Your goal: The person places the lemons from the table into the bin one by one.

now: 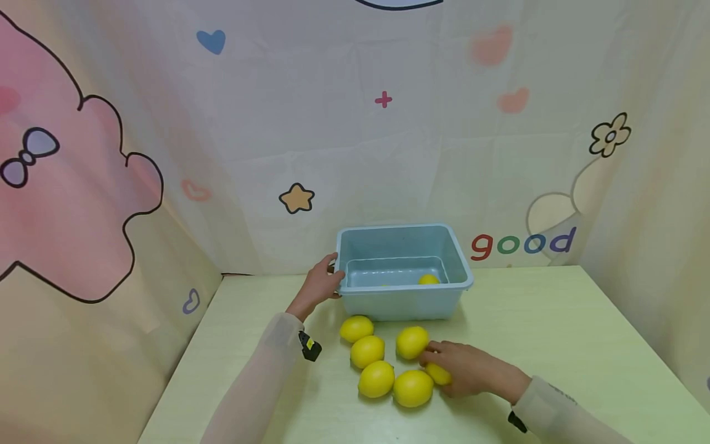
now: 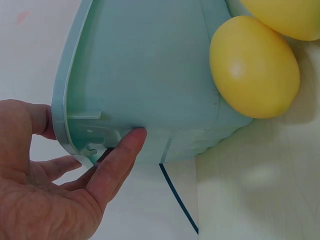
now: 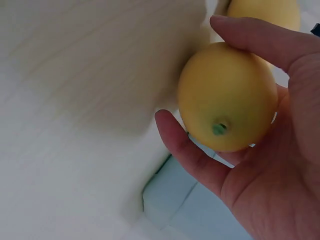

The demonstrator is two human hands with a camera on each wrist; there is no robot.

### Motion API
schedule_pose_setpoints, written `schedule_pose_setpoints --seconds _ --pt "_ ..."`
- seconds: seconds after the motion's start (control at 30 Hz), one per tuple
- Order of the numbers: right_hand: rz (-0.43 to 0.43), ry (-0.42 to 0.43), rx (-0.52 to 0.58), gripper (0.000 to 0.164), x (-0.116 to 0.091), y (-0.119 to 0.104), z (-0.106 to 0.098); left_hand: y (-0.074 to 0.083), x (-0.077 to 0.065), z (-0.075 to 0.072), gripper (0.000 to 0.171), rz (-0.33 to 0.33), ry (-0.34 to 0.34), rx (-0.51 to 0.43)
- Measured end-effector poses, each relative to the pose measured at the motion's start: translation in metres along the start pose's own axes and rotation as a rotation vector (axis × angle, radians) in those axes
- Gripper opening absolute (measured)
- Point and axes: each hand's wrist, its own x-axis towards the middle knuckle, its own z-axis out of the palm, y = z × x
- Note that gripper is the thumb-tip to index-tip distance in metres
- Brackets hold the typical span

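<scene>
At the left end of a light blue plastic bin [image 1: 405, 302], my left hand [image 1: 323, 279] grips the rim; in the left wrist view, one finger [image 2: 122, 160] lies against the outer wall. My right hand [image 1: 468, 369] has thumb and fingers curled round a yellow lemon [image 3: 227, 97], whose green stem end faces the right wrist camera. Close beside that hand lie another lemon [image 1: 412, 343] and a lemon nearer the front [image 1: 413, 388]. Inside the bin, a lemon [image 1: 428, 280] shows above the front rim, which hides most of the floor.
A slanting row of lemons [image 1: 367, 352] runs from the bin's front left corner toward the front of the pale wooden table [image 1: 532, 320]. Behind the bin hangs a printed curtain [image 1: 383, 160], with more curtain at both sides.
</scene>
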Motion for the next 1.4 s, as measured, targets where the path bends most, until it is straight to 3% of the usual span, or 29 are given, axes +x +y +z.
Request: schedule_pose_setpoints --seconds 0.3,0.73,1.4 --pt "-0.045 0.008 -0.026 0.039 -0.001 -0.002 0.001 0.002 0.001 0.0 0.063 0.004 -0.006 -0.012" --pt "-0.025 0.0 -0.032 0.028 -0.008 0.001 -0.001 0.002 0.0 0.0 0.063 0.01 -0.009 -0.022" --pt "-0.062 0.131 -0.09 0.031 -0.028 0.002 -0.029 -0.001 -0.001 -0.001 0.064 0.014 -0.002 -0.019"
